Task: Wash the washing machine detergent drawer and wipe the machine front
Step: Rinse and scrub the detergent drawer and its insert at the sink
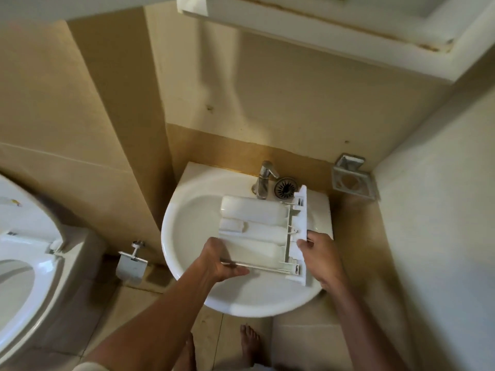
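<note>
The white detergent drawer (257, 231) hovers flat over the white sink (187, 226), compartments facing up, its front panel to the right. My left hand (217, 261) grips the drawer's near left edge. My right hand (318, 253) holds the front panel at its near end. The washing machine is not in view.
A chrome tap (263, 178) and a loose round drain strainer (286, 188) sit at the sink's back rim. A metal soap holder (352, 180) hangs on the wall at right. A toilet (24, 253) stands at left, beside a paper holder (132, 266). My bare feet (249, 341) are on the tiled floor.
</note>
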Demonstrator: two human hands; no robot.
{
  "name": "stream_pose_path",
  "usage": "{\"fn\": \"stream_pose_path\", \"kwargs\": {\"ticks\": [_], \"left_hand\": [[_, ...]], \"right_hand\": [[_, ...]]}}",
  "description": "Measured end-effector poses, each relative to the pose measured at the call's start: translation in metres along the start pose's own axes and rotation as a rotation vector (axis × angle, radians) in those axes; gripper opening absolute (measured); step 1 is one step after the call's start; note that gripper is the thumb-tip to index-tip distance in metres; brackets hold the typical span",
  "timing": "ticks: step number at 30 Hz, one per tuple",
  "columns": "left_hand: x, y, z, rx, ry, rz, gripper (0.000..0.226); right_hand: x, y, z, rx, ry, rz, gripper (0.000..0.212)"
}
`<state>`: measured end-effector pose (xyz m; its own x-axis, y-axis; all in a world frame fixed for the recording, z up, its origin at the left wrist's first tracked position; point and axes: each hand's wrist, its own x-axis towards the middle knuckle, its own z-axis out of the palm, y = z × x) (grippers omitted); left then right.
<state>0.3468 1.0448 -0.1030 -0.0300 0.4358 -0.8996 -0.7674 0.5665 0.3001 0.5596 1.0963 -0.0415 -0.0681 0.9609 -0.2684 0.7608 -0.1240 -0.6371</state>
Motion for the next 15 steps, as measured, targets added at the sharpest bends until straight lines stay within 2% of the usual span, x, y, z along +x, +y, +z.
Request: {"fn": "stream_pose_path", "kwargs": {"ticks": [2, 6, 8, 12, 15], "left_hand": [[0.004, 0.000, -0.002, 0.010, -0.037, -0.045, 0.025], [0.011, 0.004, -0.009, -0.076, -0.110, -0.124, 0.026], [0.016, 0.007, -0.010, -0.084, -0.142, -0.084, 0.031], [0.028, 0.017, -0.007, -0.052, -0.176, 0.024, 0.033], [0.040, 0.027, -0.007, 0.019, -0.125, 0.079, 0.041]], "right_hand": [[-0.006, 0.011, 0.003, 0.037, 0.021, -0.064, 0.012], [-0.027, 0.035, 0.008, 0.281, 0.040, -0.120, 0.041], [-0.035, 0.039, 0.009, 0.360, 0.061, -0.113, 0.045], [-0.033, 0.057, 0.017, 0.510, -0.036, 0.064, 0.044], [-0.024, 0.062, 0.017, 0.794, -0.094, 0.297, 0.023]]}}
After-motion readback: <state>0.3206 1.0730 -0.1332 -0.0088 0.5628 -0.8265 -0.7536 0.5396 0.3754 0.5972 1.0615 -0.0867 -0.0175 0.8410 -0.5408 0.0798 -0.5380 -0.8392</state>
